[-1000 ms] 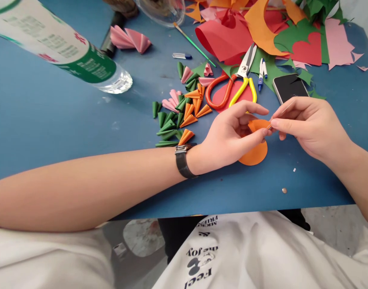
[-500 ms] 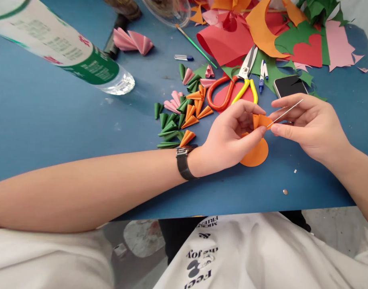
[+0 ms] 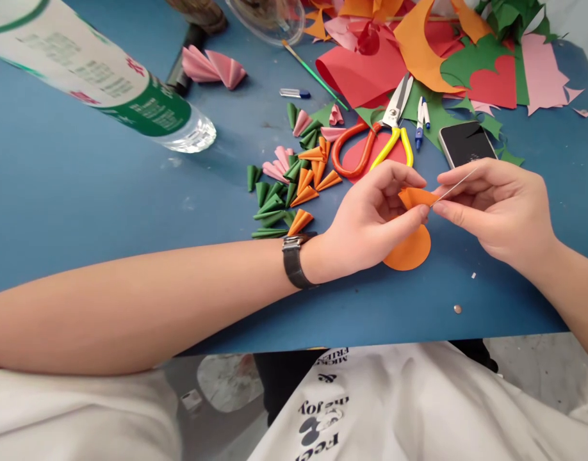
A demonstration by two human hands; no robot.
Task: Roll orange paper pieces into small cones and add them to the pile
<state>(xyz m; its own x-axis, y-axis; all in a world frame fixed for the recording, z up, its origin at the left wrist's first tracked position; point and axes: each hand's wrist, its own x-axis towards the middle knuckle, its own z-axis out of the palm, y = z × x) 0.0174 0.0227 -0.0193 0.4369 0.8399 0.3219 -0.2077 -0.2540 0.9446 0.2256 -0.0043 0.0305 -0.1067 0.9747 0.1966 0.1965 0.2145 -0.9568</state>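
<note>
An orange paper piece [image 3: 415,197], partly rolled into a cone, is pinched between thumb and fingers of my left hand [image 3: 378,214]. My right hand [image 3: 498,208] holds a thin white stick [image 3: 460,184] against the piece's right end, thumb and fingertips closed on it. Beneath my left hand an orange paper disc [image 3: 409,248] lies flat on the blue table [image 3: 217,211]. To the left of my hands are several green paper cones [image 3: 271,203], orange paper cones [image 3: 303,189] and pink paper cones [image 3: 278,165].
Scissors [image 3: 392,121] with red and yellow handles lie behind my left hand, on a red paper piece. A phone [image 3: 467,142] sits behind my right hand. Coloured paper scraps [image 3: 366,67] cover the back. A water bottle [image 3: 130,89] is at left, beside a folded pink paper [image 3: 214,67].
The orange paper has turned slightly and looks flatter and more pointed toward the right. The stick now sits lower against my right fingers. Both hands have stayed nearly in place.
</note>
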